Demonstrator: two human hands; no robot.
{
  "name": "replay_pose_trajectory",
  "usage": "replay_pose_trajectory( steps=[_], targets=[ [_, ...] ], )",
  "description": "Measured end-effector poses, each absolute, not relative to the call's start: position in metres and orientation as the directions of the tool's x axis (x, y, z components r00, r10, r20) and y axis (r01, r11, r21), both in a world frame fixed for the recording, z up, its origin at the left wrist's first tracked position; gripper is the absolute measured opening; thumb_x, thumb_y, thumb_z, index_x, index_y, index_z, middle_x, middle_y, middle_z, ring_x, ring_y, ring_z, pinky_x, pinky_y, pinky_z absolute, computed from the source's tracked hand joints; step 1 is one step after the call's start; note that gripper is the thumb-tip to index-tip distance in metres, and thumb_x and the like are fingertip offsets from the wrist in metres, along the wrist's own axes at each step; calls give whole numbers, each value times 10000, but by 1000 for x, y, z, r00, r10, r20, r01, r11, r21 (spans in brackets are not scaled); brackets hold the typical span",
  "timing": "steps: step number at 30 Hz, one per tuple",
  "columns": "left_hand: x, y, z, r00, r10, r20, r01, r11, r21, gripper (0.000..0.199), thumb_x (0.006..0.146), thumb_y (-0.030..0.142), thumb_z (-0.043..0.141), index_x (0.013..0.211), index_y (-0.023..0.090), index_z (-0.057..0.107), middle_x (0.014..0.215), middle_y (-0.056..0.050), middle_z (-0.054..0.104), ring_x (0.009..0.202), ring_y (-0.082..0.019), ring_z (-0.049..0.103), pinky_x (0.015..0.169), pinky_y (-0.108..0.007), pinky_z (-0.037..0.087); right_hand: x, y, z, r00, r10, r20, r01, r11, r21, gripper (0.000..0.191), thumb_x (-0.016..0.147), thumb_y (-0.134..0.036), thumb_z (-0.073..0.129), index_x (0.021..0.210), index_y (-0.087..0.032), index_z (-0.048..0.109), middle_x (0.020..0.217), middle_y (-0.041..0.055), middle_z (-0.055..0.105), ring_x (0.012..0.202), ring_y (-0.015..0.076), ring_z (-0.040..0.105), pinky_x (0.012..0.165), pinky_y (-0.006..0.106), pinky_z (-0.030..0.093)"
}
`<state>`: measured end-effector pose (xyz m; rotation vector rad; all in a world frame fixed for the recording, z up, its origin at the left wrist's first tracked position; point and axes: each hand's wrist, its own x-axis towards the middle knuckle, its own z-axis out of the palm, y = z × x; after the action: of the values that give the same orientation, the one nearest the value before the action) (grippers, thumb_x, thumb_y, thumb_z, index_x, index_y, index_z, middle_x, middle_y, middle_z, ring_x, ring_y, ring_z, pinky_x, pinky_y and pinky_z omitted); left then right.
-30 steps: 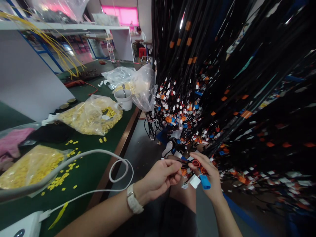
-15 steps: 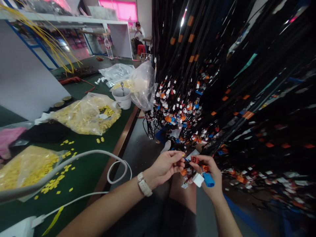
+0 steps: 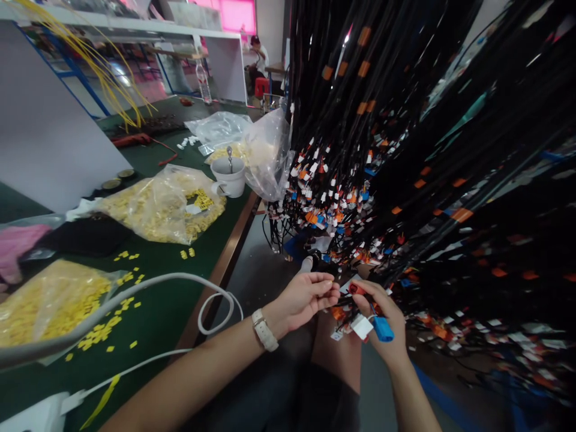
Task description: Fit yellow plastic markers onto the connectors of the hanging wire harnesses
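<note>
One red connector [image 3: 357, 289] sat at the fingertips of your right hand [image 3: 378, 303], whose grip was closed on it, dark end toward your left hand [image 3: 310, 297]. Good work here seemed to call for holding that connector steady, keeping its end in view and bringing the left fingertips in straight. Your left grip was pinched together just beside the connector, apart from it; whether it held something tiny could not be told. A white connector [image 3: 362, 327] and a blue connector [image 3: 383, 329] hung below the red one. Both hands were out past the brown edge of the bench [image 3: 209, 240]. Near that edge stood a white cup [image 3: 231, 185], a bag of yellow pieces [image 3: 148, 207] beside it. Black cables [image 3: 333, 108] hung beyond your hands.
</note>
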<state>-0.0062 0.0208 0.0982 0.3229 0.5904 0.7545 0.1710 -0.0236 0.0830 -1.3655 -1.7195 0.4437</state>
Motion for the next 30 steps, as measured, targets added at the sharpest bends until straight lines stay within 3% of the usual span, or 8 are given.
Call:
replay_pose_trajectory(
  steps=[9, 16, 22, 26, 30],
  targets=[
    [-8, 23, 98, 580, 752, -312, -538, 641, 547, 178, 732, 58, 627, 908, 67, 608, 711, -51, 605, 605, -74, 573, 667, -210, 481, 165, -21, 85, -4, 915, 403, 587, 328, -740, 214, 839, -269, 533, 1040, -251, 603, 1001, 59, 606, 927, 214, 583, 802, 348, 461],
    [-4, 22, 94, 545, 771, -330, -462, 604, 649, 238, 636, 163, 735, 824, 66, 627, 698, -37, 591, 602, -73, 550, 611, -197, 447, 165, -24, 86, 9, 921, 389, 581, 312, -752, 209, 838, -272, 533, 1032, -257, 610, 997, 53, 610, 910, 207, 586, 802, 340, 460],
    [-7, 24, 98, 474, 834, -282, -224, 424, 877, 262, 618, 268, 725, 791, 82, 661, 621, -11, 576, 536, -65, 483, 514, -180, 371, 169, -26, 86, 3, 927, 374, 570, 306, -762, 206, 836, -296, 533, 1015, -248, 623, 988, 58, 619, 902, 210, 593, 794, 336, 465],
    [-6, 31, 103, 491, 847, -203, -86, 279, 956, 245, 647, 273, 685, 815, 96, 665, 570, 5, 560, 520, -74, 472, 521, -189, 362, 171, -26, 87, 3, 928, 372, 571, 304, -762, 203, 831, -304, 539, 1001, -248, 634, 979, 56, 630, 896, 211, 601, 782, 327, 475],
    [-3, 38, 114, 537, 836, -113, 122, 55, 991, 203, 687, 287, 644, 804, 125, 683, 479, 56, 445, 455, -56, 359, 459, -178, 272, 173, -25, 87, -1, 929, 370, 576, 303, -759, 200, 830, -305, 539, 993, -245, 638, 971, 59, 633, 888, 214, 603, 772, 331, 482]
  ],
)
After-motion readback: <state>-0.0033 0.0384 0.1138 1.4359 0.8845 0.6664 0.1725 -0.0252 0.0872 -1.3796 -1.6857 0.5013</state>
